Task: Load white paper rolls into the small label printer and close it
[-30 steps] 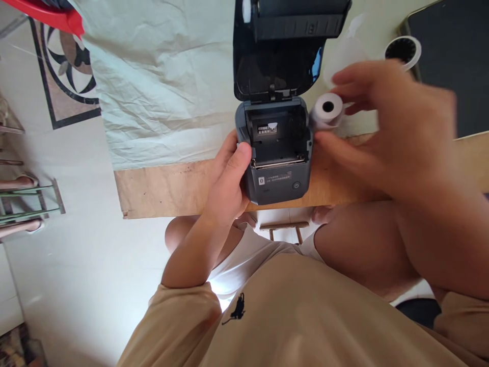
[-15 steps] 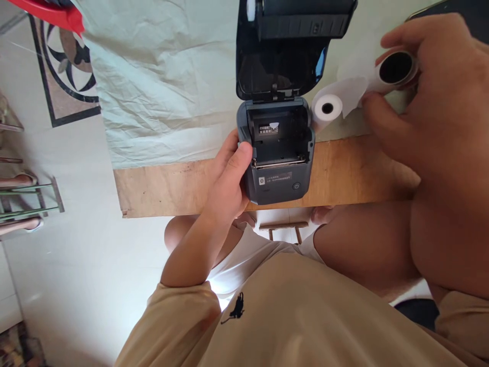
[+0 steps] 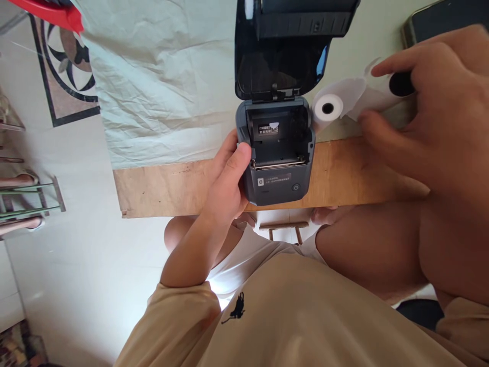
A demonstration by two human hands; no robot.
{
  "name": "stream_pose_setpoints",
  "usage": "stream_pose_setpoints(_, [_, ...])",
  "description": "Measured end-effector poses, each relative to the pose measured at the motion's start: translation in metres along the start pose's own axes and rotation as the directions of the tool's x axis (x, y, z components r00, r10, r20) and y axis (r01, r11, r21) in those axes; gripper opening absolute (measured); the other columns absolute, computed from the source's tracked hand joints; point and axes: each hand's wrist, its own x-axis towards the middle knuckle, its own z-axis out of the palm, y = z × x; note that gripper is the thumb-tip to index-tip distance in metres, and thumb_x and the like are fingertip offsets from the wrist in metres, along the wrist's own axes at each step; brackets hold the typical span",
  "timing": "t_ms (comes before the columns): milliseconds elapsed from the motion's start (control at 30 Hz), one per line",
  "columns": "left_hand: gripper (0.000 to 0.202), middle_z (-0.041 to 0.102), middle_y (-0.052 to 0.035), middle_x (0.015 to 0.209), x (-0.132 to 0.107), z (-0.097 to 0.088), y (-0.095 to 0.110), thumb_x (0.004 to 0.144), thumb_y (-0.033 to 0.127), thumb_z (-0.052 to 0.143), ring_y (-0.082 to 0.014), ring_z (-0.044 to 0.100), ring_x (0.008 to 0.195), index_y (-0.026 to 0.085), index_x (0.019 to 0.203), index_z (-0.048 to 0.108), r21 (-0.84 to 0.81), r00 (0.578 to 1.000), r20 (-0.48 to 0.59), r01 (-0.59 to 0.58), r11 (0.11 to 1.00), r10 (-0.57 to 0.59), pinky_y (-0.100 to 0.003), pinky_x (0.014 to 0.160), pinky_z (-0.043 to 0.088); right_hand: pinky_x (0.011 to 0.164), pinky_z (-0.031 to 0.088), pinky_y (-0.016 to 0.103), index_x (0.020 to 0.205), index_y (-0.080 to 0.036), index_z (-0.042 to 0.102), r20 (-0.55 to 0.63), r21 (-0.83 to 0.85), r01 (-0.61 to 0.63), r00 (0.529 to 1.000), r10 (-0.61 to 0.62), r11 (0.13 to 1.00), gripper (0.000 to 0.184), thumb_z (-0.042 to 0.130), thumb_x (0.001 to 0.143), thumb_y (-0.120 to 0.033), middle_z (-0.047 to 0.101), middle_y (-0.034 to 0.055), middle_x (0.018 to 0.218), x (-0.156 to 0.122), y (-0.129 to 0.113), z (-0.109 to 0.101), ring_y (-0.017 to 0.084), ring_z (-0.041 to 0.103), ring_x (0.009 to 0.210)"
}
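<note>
My left hand (image 3: 227,178) grips the left side of a dark grey portable label printer (image 3: 277,178) at the table's front edge, thumb on its rim. The printer's black lid (image 3: 280,69) is swung up, and its paper bay shows no roll inside. Against the printer's right side lies a small white paper roll (image 3: 321,116) with a narrow core. Beyond it is a second white roll (image 3: 376,99) with a wide dark core and a loose paper end. My right hand (image 3: 446,107) hovers over this second roll, thumb and forefinger spread apart, partly covering it.
A pale green cloth (image 3: 164,92) covers most of the wooden table (image 3: 164,191). A dark phone-like device (image 3: 439,23) lies at the upper right. Something red (image 3: 57,18) is at the upper left corner. A wooden stool (image 3: 283,225) shows below the table.
My right hand has let go of the wide-core roll, which now lies lower on the table, and has drawn slightly to the right. The left hand and printer are almost unmoved.
</note>
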Motion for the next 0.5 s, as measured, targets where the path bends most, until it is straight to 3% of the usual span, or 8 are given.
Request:
stream_pose_setpoints(67, [0.036, 0.074, -0.0040, 0.087, 0.000, 0.000, -0.001, 0.089, 0.053, 0.057, -0.0243, 0.073, 0.105, 0.021, 0.099, 0.069, -0.001, 1.000, 0.011, -0.011, 1.000, 0.011, -0.031, 0.083, 0.063, 0.103, 0.046, 0.038, 0.129, -0.030, 0.058, -0.013, 0.025, -0.035, 0.999, 0.035, 0.999, 0.050, 0.055, 0.081, -0.044, 0.051, 0.0070, 0.126, 0.000, 0.001, -0.001, 0.019, 0.053, 0.118])
stream_pose_setpoints(200, [0.034, 0.076, -0.0027, 0.091, 0.003, -0.001, -0.005, 0.092, 0.049, 0.055, -0.0231, 0.071, 0.110, 0.020, 0.099, 0.070, -0.021, 0.999, 0.023, -0.046, 0.999, 0.046, -0.034, 0.098, 0.060, 0.103, 0.046, 0.032, 0.138, -0.028, 0.049, 0.024, 0.046, 0.020, 0.999, -0.021, 0.999, 0.058, 0.051, 0.080, -0.031, 0.053, 0.0028, 0.126, -0.001, 0.002, -0.002, 0.011, 0.054, 0.108])
stream_pose_setpoints(300, [0.032, 0.076, -0.0010, 0.093, 0.005, -0.003, -0.008, 0.094, 0.046, 0.052, -0.0212, 0.069, 0.117, 0.019, 0.100, 0.070, -0.032, 0.993, 0.026, -0.112, 0.993, 0.112, -0.033, 0.106, 0.055, 0.105, 0.043, 0.030, 0.137, -0.029, 0.051, 0.033, 0.012, 0.023, 0.999, -0.024, 1.000, 0.050, 0.048, 0.088, -0.040, 0.048, 0.0023, 0.131, -0.003, -0.001, -0.003, 0.010, 0.049, 0.117])
stream_pose_setpoints(367, [0.031, 0.076, -0.0001, 0.093, 0.006, -0.004, -0.010, 0.095, 0.044, 0.050, -0.0202, 0.068, 0.119, 0.020, 0.099, 0.070, -0.029, 0.990, 0.037, -0.137, 0.990, 0.138, -0.033, 0.109, 0.053, 0.103, 0.043, 0.026, 0.133, -0.030, 0.054, 0.016, 0.021, -0.002, 1.000, 0.002, 1.000, 0.045, 0.047, 0.091, -0.044, 0.047, 0.0010, 0.129, -0.005, -0.003, -0.005, 0.006, 0.050, 0.113])
stream_pose_setpoints(500, [0.033, 0.076, 0.0003, 0.090, 0.007, -0.006, -0.011, 0.095, 0.045, 0.050, -0.0203, 0.069, 0.118, 0.020, 0.098, 0.070, -0.022, 0.988, 0.049, -0.146, 0.989, 0.147, -0.034, 0.111, 0.051, 0.109, 0.041, 0.024, 0.140, -0.028, 0.046, 0.029, 0.064, 0.050, 0.998, -0.052, 0.997, 0.055, 0.044, 0.086, -0.024, 0.051, -0.0027, 0.129, -0.007, -0.001, -0.006, 0.005, 0.050, 0.118])
